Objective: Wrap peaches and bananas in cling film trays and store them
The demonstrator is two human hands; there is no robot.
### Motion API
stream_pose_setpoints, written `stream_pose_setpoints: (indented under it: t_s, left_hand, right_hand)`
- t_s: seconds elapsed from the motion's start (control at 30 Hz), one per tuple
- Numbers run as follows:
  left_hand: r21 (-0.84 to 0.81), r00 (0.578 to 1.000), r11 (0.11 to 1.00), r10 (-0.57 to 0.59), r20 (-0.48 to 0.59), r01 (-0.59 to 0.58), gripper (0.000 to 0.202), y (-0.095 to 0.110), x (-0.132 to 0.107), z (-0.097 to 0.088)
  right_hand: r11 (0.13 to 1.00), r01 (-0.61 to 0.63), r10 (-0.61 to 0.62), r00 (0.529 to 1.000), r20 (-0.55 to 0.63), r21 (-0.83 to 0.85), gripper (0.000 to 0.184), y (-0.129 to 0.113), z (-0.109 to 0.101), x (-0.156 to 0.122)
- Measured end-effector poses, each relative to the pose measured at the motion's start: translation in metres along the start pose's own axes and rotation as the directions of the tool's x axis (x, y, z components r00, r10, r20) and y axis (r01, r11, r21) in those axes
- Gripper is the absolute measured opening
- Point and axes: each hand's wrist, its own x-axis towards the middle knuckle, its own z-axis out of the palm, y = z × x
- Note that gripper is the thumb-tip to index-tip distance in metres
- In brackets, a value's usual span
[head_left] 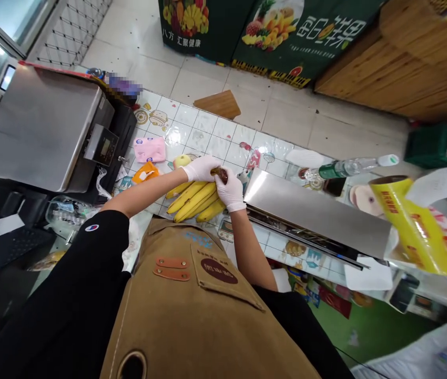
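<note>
A bunch of yellow bananas [194, 201] lies on the patterned counter [207, 131] in front of me. Both my hands wear white gloves. My left hand [201, 168] is closed around the dark brown stem end [220, 173] of the bunch from the left. My right hand [230, 190] grips the same stem end from the right, fingers curled over the top of the bananas. A brown apron covers my front in the lower part of the view.
A steel weighing scale [42, 126] stands at left, a steel wrap machine [314, 210] at right with a yellow cling-film roll [416, 226]. A pink cloth [150, 149], an orange item [145, 172], a green-capped bottle [345, 168] and a wooden board [217, 103] lie about.
</note>
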Motion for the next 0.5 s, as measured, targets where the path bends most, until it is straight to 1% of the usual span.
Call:
stream_pose_setpoints:
  t_s: [0.17,0.33,0.4,0.5]
  left_hand:
    - [0.073,0.999,0.997,0.004,0.032,-0.006,0.029,0.0056,0.0007,0.0003]
    - [0.221,0.994,0.972,-0.093,0.062,0.077,0.036,0.0106,0.0022,0.0013]
    - [0.235,0.993,0.97,-0.084,0.078,0.064,0.036,0.0116,0.0041,0.0005]
    - [0.223,0.995,0.975,-0.035,0.088,0.014,0.032,0.0113,0.0069,-0.0024]
  right_hand:
    - [0.999,-0.002,0.002,1.0,-0.005,-0.046,0.04,-0.0045,0.0013,0.0011]
    - [0.994,-0.019,0.019,1.0,-0.002,-0.11,0.04,-0.0081,0.001,0.0025]
    - [0.99,-0.021,0.022,1.0,0.005,-0.138,0.04,-0.0091,0.0006,0.0038]
    - [0.984,-0.036,0.038,0.999,0.009,-0.175,0.043,-0.0094,0.0004,0.0062]
